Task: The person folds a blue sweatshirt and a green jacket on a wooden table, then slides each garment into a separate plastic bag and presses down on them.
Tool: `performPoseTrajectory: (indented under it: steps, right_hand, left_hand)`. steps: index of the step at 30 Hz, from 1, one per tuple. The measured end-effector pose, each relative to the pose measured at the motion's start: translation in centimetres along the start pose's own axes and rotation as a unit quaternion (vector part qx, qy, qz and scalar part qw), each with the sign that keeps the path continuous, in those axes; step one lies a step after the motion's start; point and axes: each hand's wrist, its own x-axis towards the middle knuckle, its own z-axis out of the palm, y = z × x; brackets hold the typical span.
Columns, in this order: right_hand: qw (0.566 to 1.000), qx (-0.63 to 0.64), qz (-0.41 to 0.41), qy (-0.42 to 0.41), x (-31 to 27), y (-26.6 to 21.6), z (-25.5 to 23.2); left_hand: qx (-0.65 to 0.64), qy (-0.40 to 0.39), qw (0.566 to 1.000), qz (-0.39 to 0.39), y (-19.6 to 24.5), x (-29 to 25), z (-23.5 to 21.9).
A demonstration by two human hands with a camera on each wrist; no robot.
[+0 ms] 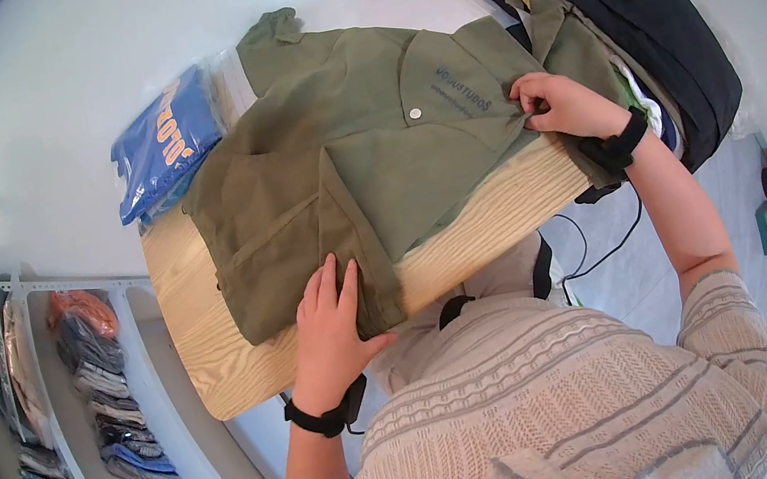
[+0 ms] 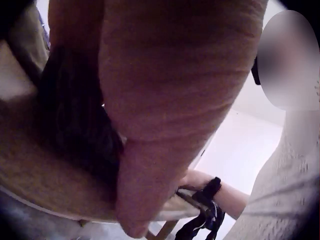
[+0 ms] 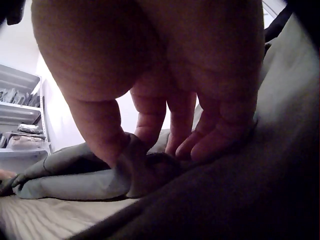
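Observation:
An olive-green jacket with dark lettering and a pale snap button lies spread over the wooden table. Its left part is folded over, browner in tone. My left hand rests on that folded part near the table's front edge, fingers fairly straight and thumb out to the side. At the jacket's right edge, beside the lettering, my right hand pinches the fabric. In the right wrist view, thumb and fingers of the right hand close on a bunched ridge of the cloth.
A blue plastic-wrapped package lies at the table's left back. A large black bag with clothes in it stands at the right. Shelves with stacked bagged clothes are at the left. A black cable hangs below the table's front edge.

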Motion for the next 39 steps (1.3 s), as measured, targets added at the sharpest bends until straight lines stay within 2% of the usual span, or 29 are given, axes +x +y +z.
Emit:
performPoseTrajectory:
  steps: [4, 5, 7, 8, 9, 11, 12, 13, 14, 15, 17, 19, 21, 22, 24, 28, 30, 31, 32, 33, 34, 36, 37, 39]
  right_hand:
    - [0.999, 0.0, 0.04, -0.015, 0.0, -0.3, -0.2]
    - [0.998, 0.003, 0.057, -0.026, 0.0, -0.5, -0.3]
    - [0.999, 0.0, 0.034, -0.013, 0.0, -0.3, -0.1]
    - [1.0, -0.001, 0.014, 0.0, 0.0, -0.2, -0.1]
    - [1.0, -0.001, 0.012, -0.001, 0.0, -0.1, -0.1]
    - [1.0, 0.011, 0.007, 0.002, 0.0, 0.0, 0.0]
    - [1.0, 0.013, 0.004, -0.001, 0.0, -0.1, 0.0]
    - [1.0, 0.017, 0.022, -0.013, 0.1, -0.2, -0.1]
    - [0.999, 0.022, 0.039, -0.024, 0.1, -0.2, -0.1]
    - [0.999, 0.023, 0.035, -0.025, 0.1, -0.2, -0.1]
    - [0.999, 0.001, 0.024, -0.022, 0.1, -0.1, -0.1]
    - [0.999, 0.003, 0.029, -0.021, 0.1, -0.3, -0.1]
    - [0.999, 0.002, 0.036, -0.026, 0.0, -0.4, 0.0]
    - [0.999, 0.0, 0.033, -0.028, 0.0, -0.4, -0.1]
    - [0.999, -0.003, 0.023, -0.033, 0.3, -0.5, -0.2]
    - [0.997, 0.017, 0.059, -0.039, 0.0, -1.4, -0.1]
    - [0.997, 0.012, 0.061, -0.041, -0.1, -1.2, -0.1]
    - [0.997, 0.009, 0.059, -0.041, 0.0, -1.4, -0.2]
    - [0.995, -0.001, 0.072, -0.063, 0.0, -1.7, -0.5]
    - [0.993, -0.012, 0.084, -0.086, -0.1, -2.1, -0.7]
    - [0.993, -0.016, 0.083, -0.088, -0.5, -3.1, -0.7]
    - [0.989, -0.145, 0.012, 0.003, -1.2, -6.1, 0.0]
    - [0.976, -0.216, -0.005, 0.001, -1.2, -7.0, 0.4]
    - [0.968, -0.24, -0.064, -0.025, -0.4, -9.7, 1.6]
  left_hand:
    - [0.019, -0.011, 1.0, 0.0, -0.5, -0.2, 1.0]
    - [0.001, -0.009, 1.0, 0.023, -1.5, -0.4, 1.4]
    - [-0.016, -0.005, 0.999, 0.043, -2.2, -0.8, 0.0]
    - [-0.147, -0.017, 0.985, -0.088, -1.5, -1.0, -2.4]
    - [-0.272, -0.028, 0.937, -0.216, -1.6, -1.2, -3.8]
    - [-0.329, 0.201, 0.886, -0.26, -6.3, -3.6, -2.4]
    - [-0.328, 0.202, 0.884, -0.263, -7.3, -3.5, -2.9]
    - [-0.5, 0.273, 0.778, -0.265, -8.1, -2.8, -3.4]
    - [-0.648, 0.332, 0.637, -0.252, -8.9, -2.6, -3.8]
    - [-0.646, 0.337, 0.637, -0.253, -10.4, -3.1, -3.4]
    - [-0.573, 0.218, 0.715, -0.336, -12.1, -3.0, -2.6]
    - [-0.548, 0.218, 0.721, -0.364, -11.2, -2.7, -1.6]
    - [-0.415, 0.185, 0.819, -0.35, -10.4, -2.3, -1.4]
    - [-0.417, 0.186, 0.817, -0.353, -10.6, -2.3, -1.1]
    - [-0.442, 0.231, 0.818, -0.287, -11.2, -2.4, -0.8]
    - [-0.437, 0.246, 0.81, -0.304, -11.7, -2.7, -1.5]
    - [-0.228, 0.228, 0.896, -0.306, -12.3, -2.7, -0.7]
    - [-0.23, 0.23, 0.895, -0.306, -11.6, -2.6, -1.1]
    - [-0.115, 0.208, 0.942, -0.237, -10.4, -2.3, -1.8]
    - [0.001, 0.182, 0.97, -0.164, -9.7, -2.2, -2.1]
    - [-0.002, 0.184, 0.969, -0.166, -9.7, -2.3, -1.8]
    - [-0.1, 0.104, 0.97, -0.195, -9.9, -2.5, -0.9]
    - [-0.102, 0.106, 0.969, -0.197, -10.0, -2.5, -0.5]
    - [-0.051, 0.069, 0.976, -0.199, -10.2, -2.6, 0.1]
